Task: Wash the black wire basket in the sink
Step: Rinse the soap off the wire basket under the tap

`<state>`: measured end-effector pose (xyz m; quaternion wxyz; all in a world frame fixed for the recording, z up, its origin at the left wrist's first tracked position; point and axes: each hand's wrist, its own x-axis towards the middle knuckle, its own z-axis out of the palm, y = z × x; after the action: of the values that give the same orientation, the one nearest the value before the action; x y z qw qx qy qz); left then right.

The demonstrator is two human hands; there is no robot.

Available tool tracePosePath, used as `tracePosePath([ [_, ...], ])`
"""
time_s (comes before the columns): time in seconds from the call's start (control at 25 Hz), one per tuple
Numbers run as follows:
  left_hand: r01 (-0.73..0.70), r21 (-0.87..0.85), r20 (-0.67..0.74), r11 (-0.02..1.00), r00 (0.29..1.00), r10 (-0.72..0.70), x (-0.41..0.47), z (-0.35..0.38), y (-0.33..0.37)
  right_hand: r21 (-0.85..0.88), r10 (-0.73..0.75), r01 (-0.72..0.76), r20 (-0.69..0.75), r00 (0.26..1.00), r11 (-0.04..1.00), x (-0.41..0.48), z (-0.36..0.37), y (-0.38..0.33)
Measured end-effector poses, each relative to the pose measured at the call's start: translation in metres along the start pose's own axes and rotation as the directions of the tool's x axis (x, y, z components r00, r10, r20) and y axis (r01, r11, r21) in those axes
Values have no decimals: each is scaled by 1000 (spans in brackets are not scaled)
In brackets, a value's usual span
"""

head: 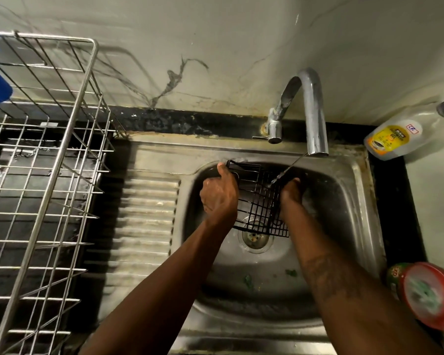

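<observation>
**Basket in the sink, under the tap**
The sink holds the basket below the tap, long axis running away from it. The left hand grips the basket's left rim. The right hand meets its right side, fingers hidden.

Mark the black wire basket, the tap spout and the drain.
black wire basket (256, 201): head view, middle of its grid.
tap spout (317, 124): head view, the downward leg.
drain (254, 240): head view, strainer below the basket's near edge.
</observation>
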<state>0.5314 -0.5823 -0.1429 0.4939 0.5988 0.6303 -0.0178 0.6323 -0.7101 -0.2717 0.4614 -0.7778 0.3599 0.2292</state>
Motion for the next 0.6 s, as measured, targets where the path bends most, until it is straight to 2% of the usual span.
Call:
tracePosePath([
  [0.08, -57, 22, -22, 998, 998, 58, -1, 2, 1, -48, 2, 1, 67, 998, 999, 2, -7, -6],
  [0.16, -83, 25, -36, 996, 996, 84, -4, 0, 2, -136, 13, -18, -38, 999, 991, -32, -2, -14],
  [0.2, -88, 34, -37, 996, 995, 89, -3, 0, 2, -176, -46, 34, -61, 997, 984, -54, 4, -18],
  [0.24, -92, 52, -41, 994, 995, 94, -3, 0, 2, -206, -186, 177, -25, 982, 962, -81, 11, -19],
  [0.28, -96, 72, -42, 993, 994, 99, -2, -1, 1, -208, -395, 397, 55, 917, 894, -108, 13, -19],
  [0.32, -114, 79, -43, 990, 992, 118, 1, -3, 2, -201, -579, 598, 148, 802, 776, -128, 11, -20],
  [0.36, -142, 80, -40, 987, 989, 145, 2, -5, 3, -189, -697, 733, 226, 680, 654, -136, 9, -19],
  [0.4, -169, 83, -26, 982, 985, 172, 3, -8, 4, -154, -734, 792, 303, 607, 591, -142, 0, -25],
  [0.44, -190, 90, -15, 978, 981, 192, 3, -10, 6, -123, -716, 801, 385, 583, 586, -144, -10, -32],
  [0.52, -239, 111, 10, 965, 971, 240, 3, -12, 6, -149, -591, 770, 558, 583, 620, -140, -30, -47],
  [0.6, -343, 113, 32, 933, 939, 341, 5, -11, 6, -257, -517, 783, 629, 581, 567, -128, -45, -62],
])
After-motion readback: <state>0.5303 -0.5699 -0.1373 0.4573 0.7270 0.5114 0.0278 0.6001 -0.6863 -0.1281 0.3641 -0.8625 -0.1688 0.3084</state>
